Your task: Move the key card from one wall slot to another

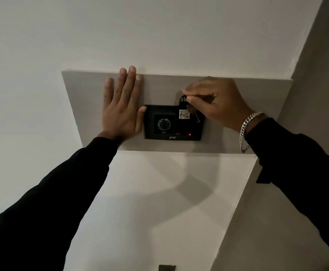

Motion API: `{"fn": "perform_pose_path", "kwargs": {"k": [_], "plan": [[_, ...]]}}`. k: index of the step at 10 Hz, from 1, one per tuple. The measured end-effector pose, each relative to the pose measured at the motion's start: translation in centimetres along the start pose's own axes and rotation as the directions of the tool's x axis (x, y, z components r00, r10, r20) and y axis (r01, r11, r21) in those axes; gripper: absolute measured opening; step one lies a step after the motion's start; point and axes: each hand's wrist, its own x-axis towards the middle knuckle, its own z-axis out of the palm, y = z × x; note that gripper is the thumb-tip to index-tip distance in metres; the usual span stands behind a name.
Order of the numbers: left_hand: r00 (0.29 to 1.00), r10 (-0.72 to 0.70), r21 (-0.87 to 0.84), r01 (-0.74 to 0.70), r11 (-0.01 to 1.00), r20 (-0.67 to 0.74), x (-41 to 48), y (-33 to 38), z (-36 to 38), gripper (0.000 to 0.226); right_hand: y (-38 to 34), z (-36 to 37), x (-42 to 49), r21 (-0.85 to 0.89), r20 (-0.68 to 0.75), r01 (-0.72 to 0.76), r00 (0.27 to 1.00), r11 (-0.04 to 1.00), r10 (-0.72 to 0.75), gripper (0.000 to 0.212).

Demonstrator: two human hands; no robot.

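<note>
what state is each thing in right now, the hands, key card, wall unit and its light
left hand: open, flat against the grey wall panel
right hand: pinched on the black loop above the key card
key card: upright in the wall unit's right side, tag reads 402
metal key: hanging beside the tag
wall unit: red light lit

- Left hand (121,106): bare, with no ring on the fingers (128,83) and short, rounded nails at their tips.
- Left sleeve (61,192): black, plain, long, ending at the wrist just below the palm.
- Right hand (216,102): bare.
- Bracelet (246,128): silver curb-link chain, thick, circling the wrist behind the knuckles.
- Right sleeve (300,163): black, its cuff just behind the bracelet.
</note>
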Motion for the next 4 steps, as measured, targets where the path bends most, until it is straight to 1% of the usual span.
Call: {"fn": "perform_pose_path", "kwargs": {"k": [1, 2, 3, 4], "plan": [[1.0, -0.01, 0.013, 0.01, 1.0, 0.021, 0.2, 0.1, -0.2, 0.066, -0.2, 0.1, -0.2, 0.032, -0.033, -0.018, 0.999, 0.999, 0.019, 0.02], [0.999, -0.021, -0.026, 0.022, 0.999, 0.046, 0.1, 0.3, -0.5, 0.067, -0.4, 0.0, -0.6, 0.052, -0.05, -0.051, 0.997, 0.997, 0.053, 0.021], [0.996, -0.034, -0.103, 0.042, 0.994, 0.083, 0.8, 0.7, -1.7, 0.068, -1.2, -0.5, -0.5, 0.13, -0.097, -0.127, 0.985, 0.983, 0.14, 0.022], [0.997, -0.008, -0.22, 0.026, 0.975, 0.081, 3.2, 1.1, -2.5, 0.067, -2.8, -2.5, -0.4, 0.211, -0.258, -0.081, 0.957, 0.974, 0.136, 0.015]]}}
